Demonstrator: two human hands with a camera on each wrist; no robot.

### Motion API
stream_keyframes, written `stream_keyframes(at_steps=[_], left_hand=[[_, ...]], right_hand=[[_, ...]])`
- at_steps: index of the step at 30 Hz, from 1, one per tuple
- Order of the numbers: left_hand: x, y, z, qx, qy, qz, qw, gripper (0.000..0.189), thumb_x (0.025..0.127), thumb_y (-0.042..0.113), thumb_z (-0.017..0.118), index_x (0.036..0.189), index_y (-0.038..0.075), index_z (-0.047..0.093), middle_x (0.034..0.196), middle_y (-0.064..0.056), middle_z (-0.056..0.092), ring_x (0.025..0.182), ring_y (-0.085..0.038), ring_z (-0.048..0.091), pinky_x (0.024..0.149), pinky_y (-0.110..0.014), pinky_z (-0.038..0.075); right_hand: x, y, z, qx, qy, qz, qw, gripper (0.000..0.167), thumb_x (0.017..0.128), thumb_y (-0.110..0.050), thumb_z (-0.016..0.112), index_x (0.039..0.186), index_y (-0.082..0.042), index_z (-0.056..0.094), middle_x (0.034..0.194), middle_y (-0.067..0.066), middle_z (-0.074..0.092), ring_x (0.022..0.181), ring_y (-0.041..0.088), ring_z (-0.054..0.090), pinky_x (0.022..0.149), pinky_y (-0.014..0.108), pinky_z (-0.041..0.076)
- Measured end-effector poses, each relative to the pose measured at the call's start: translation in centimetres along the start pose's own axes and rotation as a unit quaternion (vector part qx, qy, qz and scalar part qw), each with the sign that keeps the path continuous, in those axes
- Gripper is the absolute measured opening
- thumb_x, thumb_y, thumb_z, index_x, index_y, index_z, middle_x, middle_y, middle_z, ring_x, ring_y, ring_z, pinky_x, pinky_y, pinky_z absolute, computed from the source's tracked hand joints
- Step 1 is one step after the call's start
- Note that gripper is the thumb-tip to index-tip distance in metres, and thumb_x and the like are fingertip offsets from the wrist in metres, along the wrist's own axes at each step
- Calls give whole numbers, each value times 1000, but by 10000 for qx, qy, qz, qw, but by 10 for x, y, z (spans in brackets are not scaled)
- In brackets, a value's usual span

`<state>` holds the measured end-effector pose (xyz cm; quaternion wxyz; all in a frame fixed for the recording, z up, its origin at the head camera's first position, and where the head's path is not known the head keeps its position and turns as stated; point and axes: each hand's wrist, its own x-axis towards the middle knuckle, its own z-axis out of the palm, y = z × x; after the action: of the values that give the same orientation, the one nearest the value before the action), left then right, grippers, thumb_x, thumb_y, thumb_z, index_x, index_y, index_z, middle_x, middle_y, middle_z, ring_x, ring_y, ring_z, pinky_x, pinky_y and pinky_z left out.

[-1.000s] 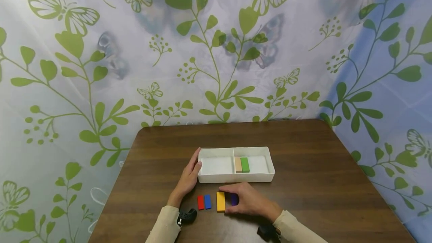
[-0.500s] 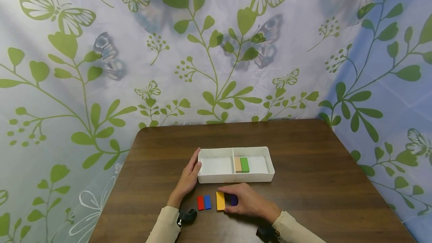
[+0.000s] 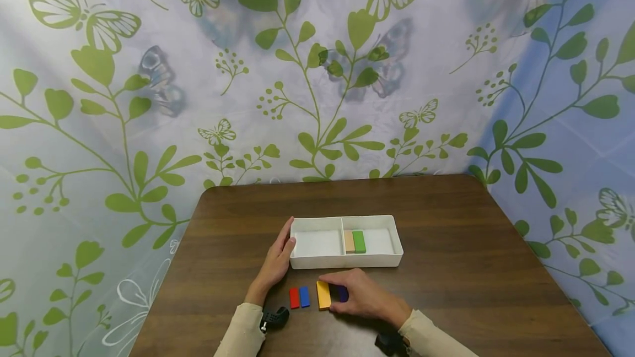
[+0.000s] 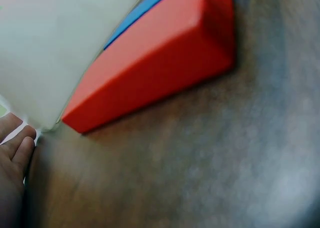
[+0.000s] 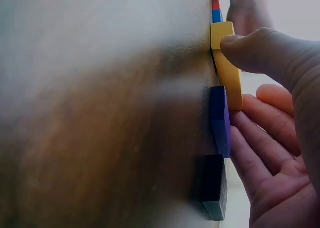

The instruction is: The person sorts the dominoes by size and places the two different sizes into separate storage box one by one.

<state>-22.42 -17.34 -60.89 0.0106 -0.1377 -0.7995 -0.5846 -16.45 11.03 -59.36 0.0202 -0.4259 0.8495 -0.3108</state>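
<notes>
My right hand (image 3: 367,293) pinches a yellow block (image 3: 323,295) between thumb and index finger, thumb at its near end and index at the far end. Close to its right is a purple block (image 5: 220,120), partly covered by the hand in the head view. A black block (image 5: 215,188) shows beyond that in the right wrist view and is hidden in the head view. My left hand (image 3: 275,260) rests against the left end of a white two-part tray (image 3: 322,262), fingers extended along the wall and thumb at the rim.
A red block (image 3: 295,297) and a blue block (image 3: 305,296) lie side by side left of the yellow one. Inside the tray's right compartment, a beige block (image 3: 349,241) and a green block (image 3: 359,241) sit against the divider. All stand on a brown wooden table (image 3: 446,291).
The yellow block has turned very slightly in the right hand's pinch, its far end shifting left. The left hand and the tray keep their places.
</notes>
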Motion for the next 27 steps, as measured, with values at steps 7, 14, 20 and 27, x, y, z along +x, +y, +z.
stream_keyframes(at_steps=[7, 14, 20, 27], left_hand=[[0, -1, 1, -36, -34, -25, 10000, 60, 118, 17, 47, 174, 28, 30, 181, -6, 29, 168, -35, 28, 134, -61, 20], [1, -3, 0, -81, 3, -12, 10000, 59, 118, 22, 50, 174, 27, 32, 181, -5, 30, 168, -33, 28, 135, -59, 20], [2, -2, 0, -3, 47, 31, 10000, 59, 118, 21, 50, 174, 21, 32, 181, -3, 30, 167, -30, 29, 134, -58, 21], [2, 0, 0, -27, 116, 0, 9999, 59, 117, 20, 52, 173, 24, 34, 180, -1, 32, 167, -28, 32, 134, -58, 24]], right_hand=[[0, 4, -2, 78, 137, -25, 9999, 62, 89, -23, 91, 146, -9, 70, 138, 1, 77, 116, 9, 73, 99, 31, 63], [-1, 2, -18, 224, 37, 233, 9995, 60, 92, -23, 90, 147, -10, 69, 141, 0, 76, 119, 14, 74, 105, 38, 62], [-3, 1, -37, 82, -12, 194, 9998, 57, 95, -24, 88, 147, -11, 69, 145, -1, 73, 127, 15, 72, 110, 41, 60], [-5, 2, -57, 101, 211, 68, 9997, 58, 93, -22, 90, 147, -12, 70, 142, -3, 75, 123, 18, 75, 106, 38, 62]])
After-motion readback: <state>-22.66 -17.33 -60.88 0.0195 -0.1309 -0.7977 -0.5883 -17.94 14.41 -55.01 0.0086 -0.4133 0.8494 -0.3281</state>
